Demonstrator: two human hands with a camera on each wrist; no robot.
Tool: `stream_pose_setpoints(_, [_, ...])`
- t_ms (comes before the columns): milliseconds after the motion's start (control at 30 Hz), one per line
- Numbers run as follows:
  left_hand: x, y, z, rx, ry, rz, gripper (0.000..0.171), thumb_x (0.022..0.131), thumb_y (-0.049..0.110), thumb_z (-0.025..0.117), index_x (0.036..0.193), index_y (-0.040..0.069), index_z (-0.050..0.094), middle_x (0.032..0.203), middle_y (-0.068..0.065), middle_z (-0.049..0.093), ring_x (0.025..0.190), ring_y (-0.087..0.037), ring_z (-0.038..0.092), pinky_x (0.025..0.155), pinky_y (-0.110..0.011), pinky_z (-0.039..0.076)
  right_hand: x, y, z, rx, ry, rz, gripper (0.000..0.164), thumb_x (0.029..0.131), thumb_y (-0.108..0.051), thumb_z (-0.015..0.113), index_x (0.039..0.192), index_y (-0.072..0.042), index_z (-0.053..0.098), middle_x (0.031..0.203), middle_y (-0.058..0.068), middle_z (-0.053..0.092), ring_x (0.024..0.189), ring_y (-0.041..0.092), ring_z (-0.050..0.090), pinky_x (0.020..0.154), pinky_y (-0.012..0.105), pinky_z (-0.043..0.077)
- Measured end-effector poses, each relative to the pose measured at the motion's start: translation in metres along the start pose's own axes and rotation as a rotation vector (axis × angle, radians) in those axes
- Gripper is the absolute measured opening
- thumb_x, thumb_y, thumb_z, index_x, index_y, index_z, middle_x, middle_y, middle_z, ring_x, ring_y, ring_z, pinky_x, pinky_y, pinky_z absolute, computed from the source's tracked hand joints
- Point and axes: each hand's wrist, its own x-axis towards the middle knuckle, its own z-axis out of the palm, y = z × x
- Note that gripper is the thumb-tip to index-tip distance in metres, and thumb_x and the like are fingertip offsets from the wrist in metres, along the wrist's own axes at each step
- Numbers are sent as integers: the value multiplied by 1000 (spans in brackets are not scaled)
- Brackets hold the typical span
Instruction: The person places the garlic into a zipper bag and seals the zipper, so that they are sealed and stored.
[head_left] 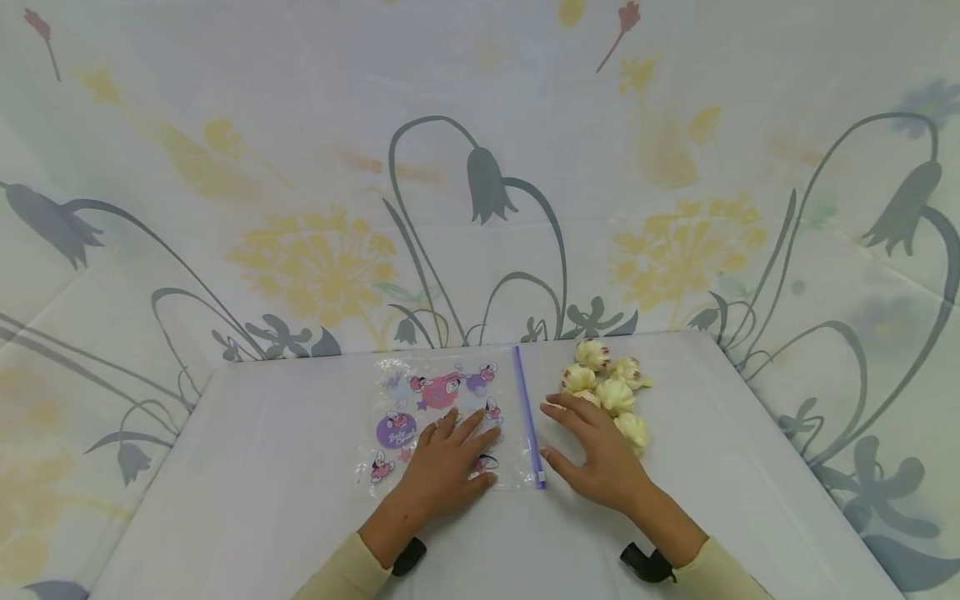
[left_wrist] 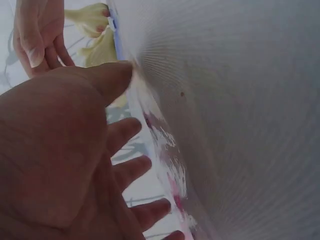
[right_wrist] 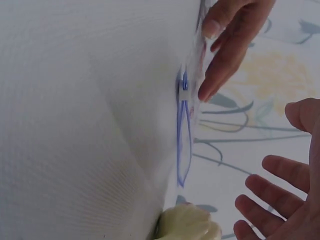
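A clear slider zip bag (head_left: 438, 390) printed with pink and purple cartoon pictures lies flat on the table. My left hand (head_left: 448, 467) rests on it with fingers spread. Along the bag's right side runs a purple zip strip (head_left: 527, 408). In the right wrist view its slider (right_wrist: 184, 94) sits near one end, and the two purple edges part beyond it. Just right of the strip, my right hand (head_left: 603, 454) hovers with relaxed fingers, holding nothing. Several garlic bulbs (head_left: 617, 396) are heaped beyond that hand, one partly hidden behind its fingers.
The white-covered table (head_left: 262, 467) meets a floral-printed cloth (head_left: 337, 167) at its back and sides. Black wrist-camera mounts (head_left: 647, 563) hang beneath both wrists.
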Motion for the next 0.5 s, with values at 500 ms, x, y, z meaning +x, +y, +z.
stream_pose_setpoints(500, [-7, -13, 4, -39, -51, -2, 67, 99, 51, 69, 160, 31, 49, 171, -7, 37, 157, -48, 28, 117, -76, 29, -5, -1, 11, 44, -145, 22, 53, 94, -23, 81, 141, -5, 66, 148, 12, 61, 138, 29, 58, 108, 53, 52])
